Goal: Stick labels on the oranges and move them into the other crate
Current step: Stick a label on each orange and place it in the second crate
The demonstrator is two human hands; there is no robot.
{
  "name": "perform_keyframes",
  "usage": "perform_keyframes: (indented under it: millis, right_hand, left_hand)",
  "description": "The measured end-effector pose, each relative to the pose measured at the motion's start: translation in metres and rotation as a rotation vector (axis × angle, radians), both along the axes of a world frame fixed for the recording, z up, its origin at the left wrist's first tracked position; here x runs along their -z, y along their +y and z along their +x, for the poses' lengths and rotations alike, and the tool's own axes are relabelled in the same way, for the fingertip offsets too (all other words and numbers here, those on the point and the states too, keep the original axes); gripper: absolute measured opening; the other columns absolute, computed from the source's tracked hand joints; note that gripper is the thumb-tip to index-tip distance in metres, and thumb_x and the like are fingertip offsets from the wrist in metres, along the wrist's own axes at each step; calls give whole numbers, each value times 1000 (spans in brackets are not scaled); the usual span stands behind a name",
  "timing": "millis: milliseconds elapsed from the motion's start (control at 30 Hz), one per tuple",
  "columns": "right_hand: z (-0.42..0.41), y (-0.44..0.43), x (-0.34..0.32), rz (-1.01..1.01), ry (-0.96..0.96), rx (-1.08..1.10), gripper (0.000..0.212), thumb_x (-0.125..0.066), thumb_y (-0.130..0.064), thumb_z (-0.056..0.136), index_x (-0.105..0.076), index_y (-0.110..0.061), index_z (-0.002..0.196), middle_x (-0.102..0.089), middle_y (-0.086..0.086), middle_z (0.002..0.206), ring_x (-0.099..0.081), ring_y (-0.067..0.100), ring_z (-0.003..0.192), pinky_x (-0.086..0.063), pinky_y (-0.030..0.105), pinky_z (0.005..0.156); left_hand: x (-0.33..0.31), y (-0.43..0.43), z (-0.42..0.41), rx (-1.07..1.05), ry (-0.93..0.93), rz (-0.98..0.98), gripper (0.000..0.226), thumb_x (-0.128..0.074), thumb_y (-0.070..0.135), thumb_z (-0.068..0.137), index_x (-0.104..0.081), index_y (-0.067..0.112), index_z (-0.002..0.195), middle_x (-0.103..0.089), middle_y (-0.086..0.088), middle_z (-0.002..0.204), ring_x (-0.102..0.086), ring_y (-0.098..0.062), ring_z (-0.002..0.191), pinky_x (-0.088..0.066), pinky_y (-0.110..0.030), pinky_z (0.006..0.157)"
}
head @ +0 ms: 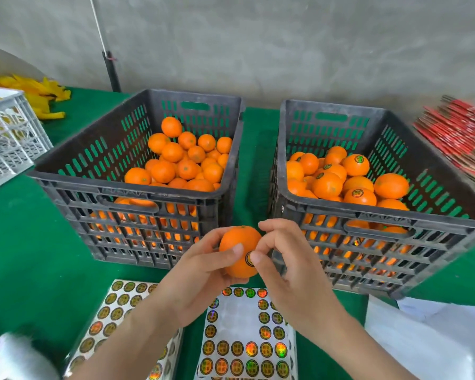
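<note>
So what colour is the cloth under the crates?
Green; the cloth shows plainly in the head view around both crates.
</note>
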State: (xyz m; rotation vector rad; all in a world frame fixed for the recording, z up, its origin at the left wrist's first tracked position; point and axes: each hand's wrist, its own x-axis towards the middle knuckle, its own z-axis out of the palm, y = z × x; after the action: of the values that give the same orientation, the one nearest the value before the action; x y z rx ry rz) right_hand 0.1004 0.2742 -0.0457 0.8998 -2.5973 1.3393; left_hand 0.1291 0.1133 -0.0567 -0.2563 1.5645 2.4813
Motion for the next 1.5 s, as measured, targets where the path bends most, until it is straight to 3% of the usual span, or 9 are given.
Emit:
perform_keyframes:
  millis: [200,400,567,667,900,1133,1333,1400,1500]
  right_hand:
    - [7,-3,5,-15,173,116,20,-42,-41,90,-48,-22,86,-48,-8,116,-44,1,113,-41,19,82]
    - [1,7,-1,-221,-190,133,65,-66,-66,67,-27,-59,118,-42,-34,117,-56,-2,96,-54,24,68]
    - [-1,21,2,-88,-279,-73,72,-65,-67,64,-31,-54,127,-44,-33,119,-47,-6,112,-51,22,83]
    - [-3,21,0,31,-49,-28,69,-67,-53,68,-28,-52,125,-34,-34,121,-41,-9,113,-42,14,85]
    - [-65,43,-42,-116,207,209,61,-75,-14,67,-48,-19,121,-46,-3,114,-44,5,105,-31,5,83]
    - [-199,76,-56,747,-177,312,63,-73,-17,71,-47,-9,128,-57,10,114,-53,24,95,-45,30,73]
    - [-231,77,-32,1239,-308,71,72,-74,-14,77,-39,-9,139,-46,11,136,-46,31,122,-45,38,94]
    - [-228,70,-41,1160,-135,176,71,-74,-21,76,-39,-13,138,-46,12,135,-46,33,121,-44,39,94]
    - [-202,35,-57,479,247,337,44,-63,-19,85,-50,-12,127,-52,13,127,-50,33,116,-40,38,93]
  left_hand:
    - [4,9,0,40,-31,140,61,-76,24,70,-54,9,125,-63,-15,116,-64,-28,102,-54,-44,88]
    - [1,7,-3,148,-13,132,77,-91,40,49,-64,17,117,-63,-15,119,-61,-30,104,-52,-41,88]
    - [-2,12,-7,221,18,157,86,-86,40,60,-51,9,132,-57,-21,129,-57,-37,115,-50,-49,95]
    - [-10,23,-11,197,21,132,77,-87,37,59,-57,8,124,-66,-18,111,-67,-31,97,-56,-33,73]
    - [-57,58,-81,-21,364,-321,27,-40,19,96,-59,7,111,-64,-20,103,-64,-26,89,-55,-30,78]
    - [-57,68,-144,52,365,-893,43,-34,-12,91,-49,0,130,-59,-19,116,-60,-19,84,-51,-28,84]
    - [-55,66,-140,57,355,-859,34,-42,-12,92,-55,-2,122,-62,-18,111,-60,-15,84,-52,-23,84]
    - [-58,64,-133,51,377,-761,28,-47,-10,92,-59,0,115,-63,-17,102,-61,-17,81,-53,-22,77]
    - [-66,45,-128,-4,434,-713,20,-51,-4,92,-62,10,99,-65,-5,86,-64,-6,67,-53,-19,63]
